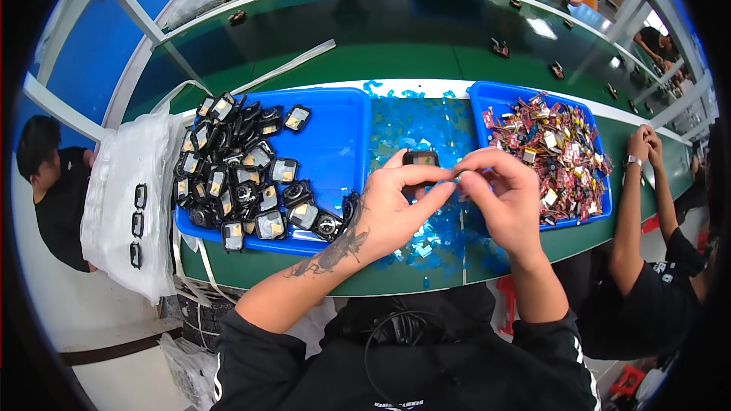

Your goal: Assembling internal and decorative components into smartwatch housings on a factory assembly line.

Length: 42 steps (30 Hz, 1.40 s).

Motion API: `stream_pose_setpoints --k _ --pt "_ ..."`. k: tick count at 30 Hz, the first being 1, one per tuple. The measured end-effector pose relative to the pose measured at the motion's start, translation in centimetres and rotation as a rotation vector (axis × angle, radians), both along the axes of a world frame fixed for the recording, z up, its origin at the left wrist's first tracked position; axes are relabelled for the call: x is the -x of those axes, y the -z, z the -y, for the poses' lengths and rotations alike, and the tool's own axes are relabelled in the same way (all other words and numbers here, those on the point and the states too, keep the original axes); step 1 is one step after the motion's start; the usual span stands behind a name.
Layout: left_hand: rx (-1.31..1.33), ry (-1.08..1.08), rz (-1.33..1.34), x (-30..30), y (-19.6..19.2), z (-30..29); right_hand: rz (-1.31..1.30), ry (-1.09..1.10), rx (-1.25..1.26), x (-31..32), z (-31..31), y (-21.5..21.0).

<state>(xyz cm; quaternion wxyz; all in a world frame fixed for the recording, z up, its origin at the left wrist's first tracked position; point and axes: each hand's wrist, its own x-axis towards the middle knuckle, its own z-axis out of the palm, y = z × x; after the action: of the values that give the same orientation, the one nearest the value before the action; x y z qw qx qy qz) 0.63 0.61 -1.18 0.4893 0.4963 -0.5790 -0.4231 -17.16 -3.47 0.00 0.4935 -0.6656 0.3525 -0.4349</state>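
Over the bench's middle, my left hand (pixel 400 202) holds a black square watch case (pixel 420 158), its dark face partly covered by the fingers. The thumb and forefinger of that hand meet the fingertips of my right hand (pixel 502 190). My right fingers are pinched together on something too small to make out. On the left, a blue tray (pixel 335 133) bears a heap of black watch cases (pixel 244 171). To the right, another blue tray (pixel 487 91) is filled with small red circuit boards (pixel 544 148) with silver and yellow parts.
Bits of blue film (pixel 415 125) litter the green bench between the trays. Beyond runs a green conveyor belt (pixel 365 30) with scattered small parts. Three cases lie on white plastic sheeting (pixel 114 205) at left. A co-worker's hands (pixel 643 144) are at right; another person (pixel 53 190) is at far left.
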Motion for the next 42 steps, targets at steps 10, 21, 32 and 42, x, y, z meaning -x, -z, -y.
stream_pose_setpoints --k 10,21,32,42 --pt "-0.162 0.206 -0.461 0.0 0.5 0.3 -0.249 0.110 0.183 -1.4 -0.8 -1.9" --pt "-0.183 0.300 -0.547 -0.1 -0.1 0.1 -0.350 0.227 0.381 -1.4 -0.8 -2.3" --pt "-0.130 0.293 -0.561 0.3 0.2 -0.2 -0.378 0.215 0.327 -1.1 -0.8 -3.1" --pt "-0.014 0.281 -0.244 -0.1 -0.4 -0.3 -0.552 0.190 0.601 -0.7 -0.9 -3.9"
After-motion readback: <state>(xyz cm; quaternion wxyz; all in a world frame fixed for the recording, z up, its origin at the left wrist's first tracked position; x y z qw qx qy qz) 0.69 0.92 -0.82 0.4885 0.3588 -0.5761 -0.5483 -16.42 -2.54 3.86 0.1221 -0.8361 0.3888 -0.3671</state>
